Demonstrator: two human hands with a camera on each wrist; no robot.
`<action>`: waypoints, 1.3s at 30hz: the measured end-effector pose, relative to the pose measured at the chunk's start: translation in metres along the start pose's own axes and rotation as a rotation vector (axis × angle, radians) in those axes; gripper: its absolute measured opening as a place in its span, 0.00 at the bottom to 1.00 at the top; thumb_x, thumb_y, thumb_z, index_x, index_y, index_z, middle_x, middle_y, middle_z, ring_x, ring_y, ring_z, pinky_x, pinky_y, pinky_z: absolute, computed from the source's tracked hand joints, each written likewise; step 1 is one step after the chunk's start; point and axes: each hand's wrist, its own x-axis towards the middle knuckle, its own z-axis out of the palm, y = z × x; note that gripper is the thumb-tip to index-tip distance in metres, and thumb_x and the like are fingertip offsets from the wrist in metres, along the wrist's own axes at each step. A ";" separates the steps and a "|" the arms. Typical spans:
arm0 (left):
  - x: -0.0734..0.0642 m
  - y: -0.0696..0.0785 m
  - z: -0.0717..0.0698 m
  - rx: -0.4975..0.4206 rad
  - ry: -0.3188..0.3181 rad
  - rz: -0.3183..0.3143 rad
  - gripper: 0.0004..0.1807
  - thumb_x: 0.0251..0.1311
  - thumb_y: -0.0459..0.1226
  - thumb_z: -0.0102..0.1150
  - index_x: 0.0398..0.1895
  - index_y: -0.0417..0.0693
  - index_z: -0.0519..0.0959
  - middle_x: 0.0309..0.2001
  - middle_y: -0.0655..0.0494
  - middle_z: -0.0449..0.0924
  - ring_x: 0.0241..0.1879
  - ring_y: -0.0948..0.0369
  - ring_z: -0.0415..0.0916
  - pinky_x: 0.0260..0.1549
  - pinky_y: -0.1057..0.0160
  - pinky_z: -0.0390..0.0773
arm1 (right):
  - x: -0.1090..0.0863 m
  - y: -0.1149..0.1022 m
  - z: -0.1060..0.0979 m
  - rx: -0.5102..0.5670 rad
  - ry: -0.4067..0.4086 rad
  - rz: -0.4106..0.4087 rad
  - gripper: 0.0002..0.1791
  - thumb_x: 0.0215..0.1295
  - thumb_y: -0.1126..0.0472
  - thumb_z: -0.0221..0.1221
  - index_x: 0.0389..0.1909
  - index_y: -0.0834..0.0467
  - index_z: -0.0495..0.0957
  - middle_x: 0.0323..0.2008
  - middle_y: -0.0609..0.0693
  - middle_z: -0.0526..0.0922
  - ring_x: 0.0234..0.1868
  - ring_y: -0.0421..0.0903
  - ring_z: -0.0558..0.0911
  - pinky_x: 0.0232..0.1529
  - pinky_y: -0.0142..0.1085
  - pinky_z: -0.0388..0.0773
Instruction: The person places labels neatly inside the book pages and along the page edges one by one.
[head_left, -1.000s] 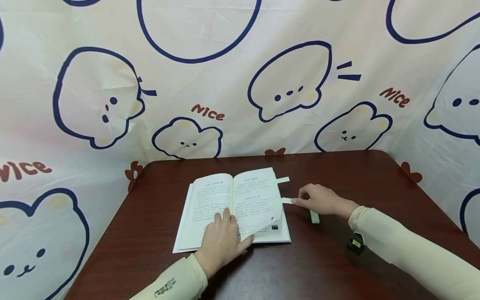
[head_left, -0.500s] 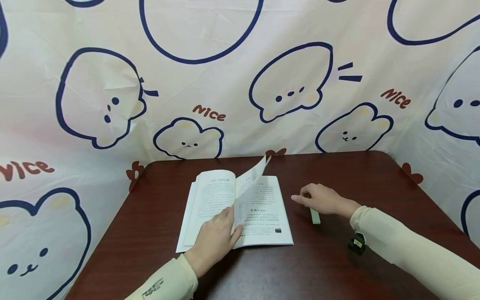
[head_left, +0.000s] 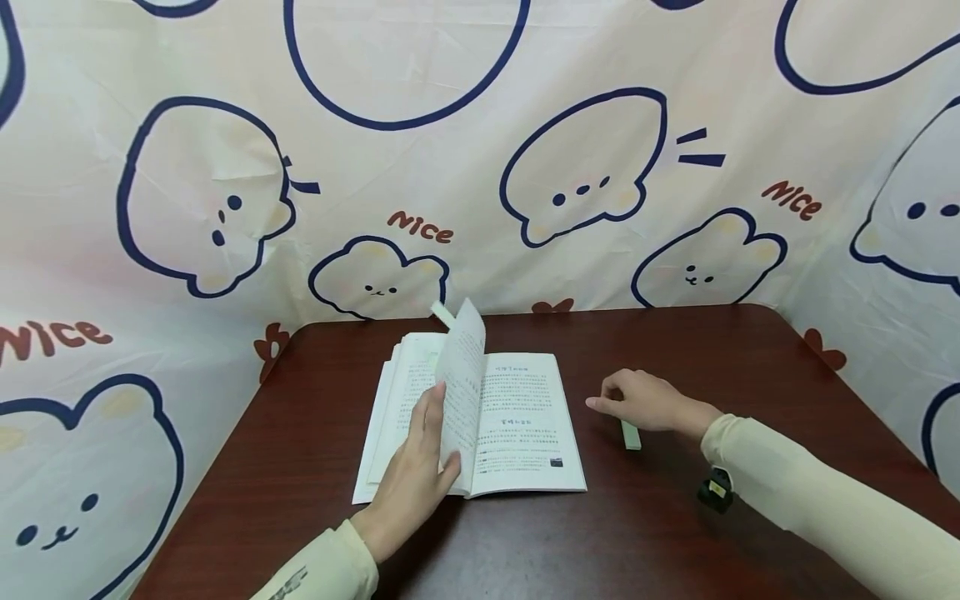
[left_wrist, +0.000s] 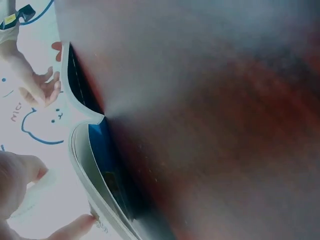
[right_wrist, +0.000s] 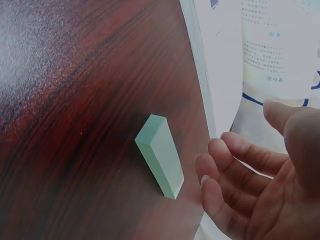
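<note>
An open book [head_left: 532,425] lies on the dark wooden table, and one of its pages [head_left: 462,367] stands up near the spine. From that page's top left edge a pale green sticky strip [head_left: 442,314] juts out. My left hand [head_left: 408,475] reaches over the left side of the book, fingers extended and thumb apart, at the lower part of the raised page. My right hand [head_left: 645,400] hovers right of the book with loosely bent fingers and holds nothing. Beside its fingertips a small pad of green sticky notes [right_wrist: 162,157] lies on the table, partly hidden in the head view.
A cream cloth [head_left: 450,167] printed with blue cartoon outlines hangs behind the table [head_left: 675,517] and along its sides. A small black device [head_left: 716,490] with a yellow label sits at the right cuff.
The page with the sticky strips has swung up from the right side towards the left, with my left hand shifting left. The right fingers have parted from the lower strip; that hand has stayed nearly still.
</note>
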 end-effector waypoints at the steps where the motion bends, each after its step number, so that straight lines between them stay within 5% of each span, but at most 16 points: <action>1: -0.001 0.000 0.000 0.000 0.001 -0.008 0.60 0.48 0.24 0.72 0.81 0.49 0.44 0.71 0.34 0.59 0.28 0.58 0.76 0.20 0.71 0.72 | 0.000 0.000 0.000 0.002 0.001 0.000 0.20 0.71 0.43 0.59 0.36 0.56 0.85 0.24 0.47 0.79 0.24 0.42 0.73 0.26 0.36 0.69; 6: -0.001 0.000 -0.003 0.015 -0.093 -0.111 0.53 0.46 0.24 0.72 0.77 0.52 0.58 0.75 0.32 0.51 0.51 0.45 0.80 0.25 0.64 0.77 | -0.001 -0.001 0.001 0.006 0.006 -0.001 0.19 0.71 0.43 0.60 0.36 0.56 0.85 0.24 0.47 0.79 0.24 0.42 0.73 0.25 0.36 0.69; 12: -0.002 -0.001 -0.007 0.155 -0.175 -0.159 0.33 0.50 0.35 0.73 0.62 0.45 0.74 0.72 0.27 0.57 0.58 0.37 0.74 0.37 0.48 0.83 | -0.002 -0.001 0.002 0.005 0.010 -0.005 0.18 0.71 0.44 0.60 0.35 0.55 0.85 0.24 0.47 0.79 0.23 0.42 0.73 0.24 0.36 0.69; 20: -0.004 -0.003 -0.009 0.413 -0.182 -0.072 0.23 0.56 0.47 0.70 0.53 0.48 0.84 0.71 0.25 0.62 0.72 0.28 0.58 0.57 0.33 0.72 | -0.003 -0.003 0.001 0.004 0.009 -0.015 0.18 0.71 0.45 0.60 0.34 0.56 0.84 0.24 0.47 0.78 0.24 0.42 0.73 0.25 0.36 0.68; 29: -0.007 -0.007 -0.007 0.629 -0.037 0.112 0.23 0.46 0.53 0.76 0.42 0.50 0.88 0.73 0.38 0.67 0.74 0.37 0.60 0.58 0.22 0.63 | -0.001 -0.004 0.002 0.015 -0.001 -0.023 0.17 0.70 0.45 0.61 0.34 0.55 0.85 0.25 0.49 0.81 0.24 0.42 0.74 0.25 0.35 0.70; 35: 0.001 -0.002 -0.008 0.643 -0.101 0.162 0.28 0.51 0.56 0.72 0.37 0.38 0.87 0.59 0.46 0.82 0.65 0.45 0.75 0.61 0.38 0.71 | 0.002 -0.004 0.000 0.000 0.004 -0.023 0.17 0.70 0.45 0.61 0.34 0.55 0.85 0.24 0.49 0.81 0.24 0.42 0.74 0.24 0.34 0.69; 39: 0.007 0.001 -0.006 0.602 -0.128 0.128 0.27 0.57 0.56 0.68 0.20 0.40 0.81 0.30 0.49 0.84 0.32 0.53 0.84 0.33 0.57 0.81 | 0.003 -0.005 0.000 0.008 -0.006 -0.034 0.17 0.71 0.45 0.60 0.33 0.55 0.85 0.21 0.47 0.78 0.22 0.42 0.73 0.23 0.34 0.69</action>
